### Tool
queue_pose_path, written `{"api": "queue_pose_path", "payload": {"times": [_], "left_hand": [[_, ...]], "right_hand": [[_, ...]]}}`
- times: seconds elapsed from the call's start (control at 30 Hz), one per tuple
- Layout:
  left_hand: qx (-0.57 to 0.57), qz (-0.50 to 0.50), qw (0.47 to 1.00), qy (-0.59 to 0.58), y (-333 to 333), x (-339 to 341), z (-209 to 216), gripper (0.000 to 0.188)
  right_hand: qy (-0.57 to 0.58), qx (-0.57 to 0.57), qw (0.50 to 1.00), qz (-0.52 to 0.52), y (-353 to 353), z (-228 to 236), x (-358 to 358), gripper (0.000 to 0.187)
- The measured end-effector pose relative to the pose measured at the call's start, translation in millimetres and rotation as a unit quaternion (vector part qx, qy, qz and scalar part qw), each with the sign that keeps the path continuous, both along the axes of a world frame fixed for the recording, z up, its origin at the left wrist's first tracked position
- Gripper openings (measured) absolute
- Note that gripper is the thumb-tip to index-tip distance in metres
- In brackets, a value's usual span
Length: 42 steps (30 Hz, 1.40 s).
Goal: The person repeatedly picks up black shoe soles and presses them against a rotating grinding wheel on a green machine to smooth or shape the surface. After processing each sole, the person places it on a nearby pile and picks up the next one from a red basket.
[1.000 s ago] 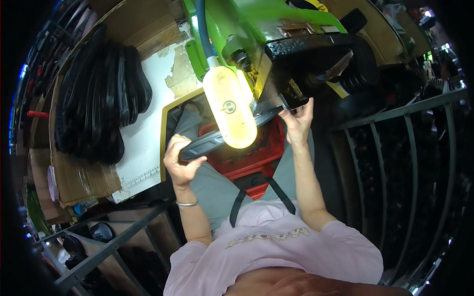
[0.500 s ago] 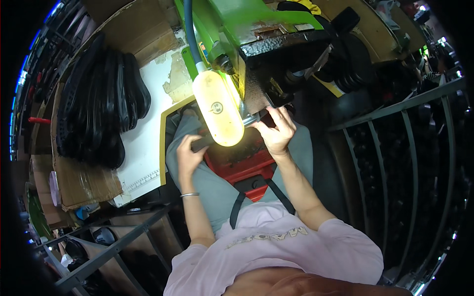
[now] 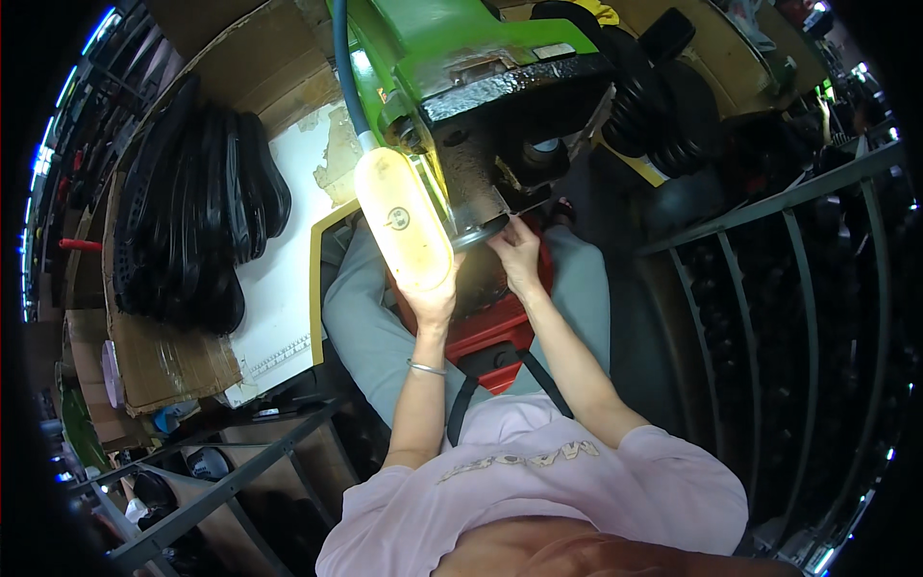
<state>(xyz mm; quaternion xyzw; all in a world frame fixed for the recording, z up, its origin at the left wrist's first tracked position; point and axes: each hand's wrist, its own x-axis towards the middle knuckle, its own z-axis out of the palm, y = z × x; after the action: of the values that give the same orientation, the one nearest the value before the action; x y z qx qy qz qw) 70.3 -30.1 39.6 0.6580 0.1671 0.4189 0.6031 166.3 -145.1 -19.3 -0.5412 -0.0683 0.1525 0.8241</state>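
A black shoe sole [image 3: 481,234] sits under the dark metal head of a green machine [image 3: 510,87]; only its curved, shiny near edge shows. My right hand [image 3: 519,255] pinches the sole's right end, thumb and fingers closed on it. My left hand [image 3: 435,300] is raised at the sole's left side. A glowing yellow lamp [image 3: 404,216] covers most of that hand's fingers, so their grip cannot be made out. The lamp hides the left part of the sole as well.
Many black shoe soles [image 3: 192,202] stand packed in a cardboard box [image 3: 178,370] on the left. A white board [image 3: 288,279] with a yellow edge lies beside it. Metal railings [image 3: 731,240] run along the right; a red part [image 3: 490,332] shows between my knees.
My left hand has moved right and in behind the lamp, from the dark strip it pinched at the left. The right hand has shifted slightly left and down. Lamp and machine head sit further left.
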Motion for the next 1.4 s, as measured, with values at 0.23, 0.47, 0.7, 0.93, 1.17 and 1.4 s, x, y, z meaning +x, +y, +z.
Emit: {"api": "queue_pose_path", "payload": {"times": [0.23,0.47,0.7,0.93,1.17,1.4], "left_hand": [[-0.110,-0.005,0.992,-0.054,-22.6,12.4,-15.1,0.024],[-0.093,-0.101,0.987,-0.081,-20.1,24.0,-3.1,0.029],[-0.003,-0.069,0.997,-0.044,-19.2,19.6,18.3,0.036],[-0.018,-0.080,0.994,-0.075,19.8,-11.2,43.7,0.032],[-0.049,-0.066,0.990,-0.116,40.5,-38.7,44.3,0.038],[-0.020,-0.090,0.994,-0.057,13.6,-23.1,80.1,0.045]], "right_hand": [[0.337,0.249,0.905,0.071,-27.6,-83.9,-14.0,0.055],[0.111,0.025,0.980,-0.162,-91.8,-20.3,31.3,0.069],[-0.162,-0.078,0.931,-0.317,-129.6,71.4,52.4,0.068],[-0.274,-0.123,0.920,-0.253,-117.5,116.2,47.2,0.071],[-0.320,-0.133,0.923,-0.170,-101.7,125.9,40.6,0.075],[-0.344,-0.113,0.909,-0.206,-115.9,116.1,58.5,0.078]]}}
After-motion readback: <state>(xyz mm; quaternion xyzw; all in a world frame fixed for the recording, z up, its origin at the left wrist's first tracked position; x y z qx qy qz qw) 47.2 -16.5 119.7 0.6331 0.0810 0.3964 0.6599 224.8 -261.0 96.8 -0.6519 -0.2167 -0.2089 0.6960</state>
